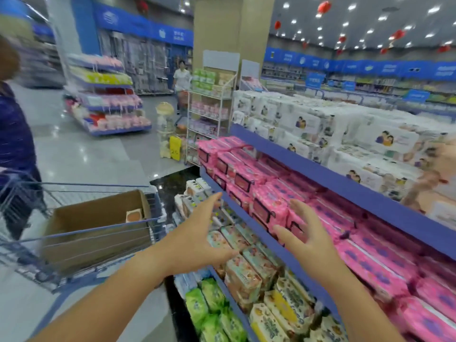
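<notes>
I have both hands spread, holding nothing; left hand [197, 239] and right hand [304, 239] reach toward the pink packs [267, 208] on the shelf [328, 180]; cart [81, 233] at left.

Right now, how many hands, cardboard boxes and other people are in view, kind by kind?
Hands: 2, the left hand and the right hand, both open and empty.
Cardboard box: 1, in the wire cart.
Other people: 2, a person at the left edge and a person far down the aisle.
Total: 5.
</notes>
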Motion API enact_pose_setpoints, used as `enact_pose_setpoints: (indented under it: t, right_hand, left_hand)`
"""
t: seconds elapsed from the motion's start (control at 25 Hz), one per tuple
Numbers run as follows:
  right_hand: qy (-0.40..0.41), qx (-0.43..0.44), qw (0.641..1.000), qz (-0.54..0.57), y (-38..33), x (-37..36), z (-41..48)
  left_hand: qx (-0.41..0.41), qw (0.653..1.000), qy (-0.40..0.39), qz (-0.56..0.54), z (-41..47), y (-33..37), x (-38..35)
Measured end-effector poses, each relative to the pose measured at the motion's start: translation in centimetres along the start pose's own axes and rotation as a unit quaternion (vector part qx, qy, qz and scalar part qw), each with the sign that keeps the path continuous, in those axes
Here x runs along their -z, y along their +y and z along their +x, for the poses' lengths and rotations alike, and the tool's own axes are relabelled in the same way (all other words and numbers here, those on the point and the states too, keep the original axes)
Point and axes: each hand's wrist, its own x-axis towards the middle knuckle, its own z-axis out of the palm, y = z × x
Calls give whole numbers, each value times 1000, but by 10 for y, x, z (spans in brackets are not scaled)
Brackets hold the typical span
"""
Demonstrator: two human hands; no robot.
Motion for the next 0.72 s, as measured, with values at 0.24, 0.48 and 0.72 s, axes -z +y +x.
enact_pose_setpoints:
  t: [0.24, 0.48, 0.72]
  right_hand:
    - [-145, 32, 986, 81, -9, -183, 155]
    - [-283, 32, 955, 85, -18, -342, 291]
    - [-371, -20, 927, 57, 2, -499, 382]
  left_hand:
    - [142, 982, 119, -22, 11, -152, 109]
    - [279, 936, 209, -40, 21, -285, 196]
    - [351, 908, 212, -91, 51, -436, 258]
